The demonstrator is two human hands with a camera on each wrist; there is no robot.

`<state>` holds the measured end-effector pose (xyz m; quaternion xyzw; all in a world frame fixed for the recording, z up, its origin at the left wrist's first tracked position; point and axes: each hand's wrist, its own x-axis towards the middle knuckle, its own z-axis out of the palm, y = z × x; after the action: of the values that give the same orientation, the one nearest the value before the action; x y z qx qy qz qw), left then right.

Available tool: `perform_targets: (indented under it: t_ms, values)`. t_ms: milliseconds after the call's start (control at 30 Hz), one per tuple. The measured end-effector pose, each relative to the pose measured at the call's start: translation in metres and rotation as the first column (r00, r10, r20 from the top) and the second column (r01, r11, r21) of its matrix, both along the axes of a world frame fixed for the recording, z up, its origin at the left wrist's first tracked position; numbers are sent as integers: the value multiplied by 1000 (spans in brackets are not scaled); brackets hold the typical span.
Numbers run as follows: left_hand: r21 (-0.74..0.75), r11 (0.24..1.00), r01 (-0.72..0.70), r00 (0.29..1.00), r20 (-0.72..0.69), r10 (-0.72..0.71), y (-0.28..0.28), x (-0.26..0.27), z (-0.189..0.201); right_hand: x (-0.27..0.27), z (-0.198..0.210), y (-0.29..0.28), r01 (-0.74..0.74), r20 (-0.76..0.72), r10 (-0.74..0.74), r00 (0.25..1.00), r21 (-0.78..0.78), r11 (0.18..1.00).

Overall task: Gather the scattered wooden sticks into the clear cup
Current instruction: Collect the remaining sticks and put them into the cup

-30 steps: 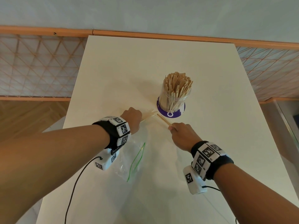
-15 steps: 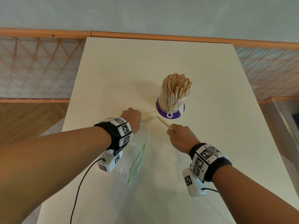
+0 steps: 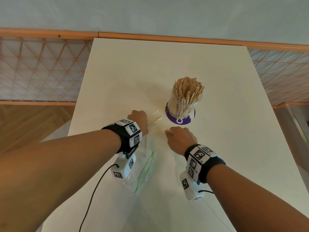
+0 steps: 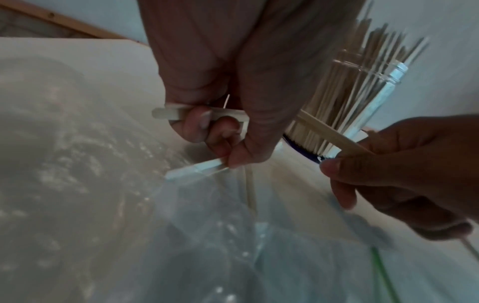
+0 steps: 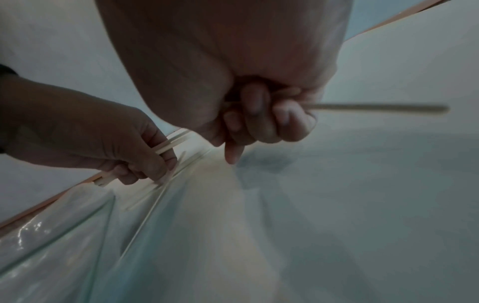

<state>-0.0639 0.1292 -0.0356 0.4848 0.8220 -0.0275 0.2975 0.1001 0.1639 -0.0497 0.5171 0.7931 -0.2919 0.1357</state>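
Observation:
The clear cup [image 3: 184, 104] stands upright on a purple base and is packed with wooden sticks [image 3: 187, 91]. Just left of it, my left hand [image 3: 138, 119] grips a few wooden sticks [image 4: 166, 112] in its curled fingers. Its thumb and a finger also pinch the edge of the clear plastic bag [image 4: 194, 167]. My right hand [image 3: 179, 139], near the cup's front, has its fingers curled round one stick [image 5: 376, 107], while its index finger [image 5: 233, 155] points down at the bag. A loose stick [image 4: 250, 190] lies on the bag below the left hand.
A crumpled clear zip bag [image 3: 142, 169] with a green seal line lies on the white table [image 3: 234, 131] between my wrists. A black cable [image 3: 93, 190] trails from the left wrist. An orange lattice rail [image 3: 41, 72] and a wall border the table.
My right hand has shifted slightly left toward the bag with its stick, which now shows less beyond the fingers. The left hand has stayed by the cup.

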Motion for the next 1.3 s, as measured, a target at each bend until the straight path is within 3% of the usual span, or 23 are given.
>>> perform_targets:
  t_ms: [167,267,367,533,633,767,967,1200,1300]
  values:
    - [5,998,-61,997,47,61,-2,-2,-2,-11,-2,4,149,-205,-155,966,-42,988]
    - [29,1000,4,1000,20,-4,-6,1,-6,-25,-1,0,130,-236,-140,962,-59,990]
    - [75,993,90,996,-1,-90,-11,1,-10,-41,-8,-8,193,-268,-223,937,-135,972]
    - [156,978,142,984,87,-156,-14,-5,-7,-56,-12,-7,348,-311,-438,843,-305,886]
    - [189,967,170,971,136,-197,-12,-10,6,-53,-7,-2,357,-384,-533,754,-442,823]
    - [272,955,115,969,181,-168,-11,-20,28,-53,21,1,269,-517,-516,683,-478,836]
    - [320,942,-99,911,410,-44,-12,-32,61,-48,54,10,201,-593,-444,672,-430,880]
    - [301,926,-227,801,598,2,-15,-10,82,-37,72,11,251,-621,-628,469,-588,769]
    - [290,914,-283,734,679,11,-17,3,88,-30,82,8,235,-610,-673,418,-643,729]
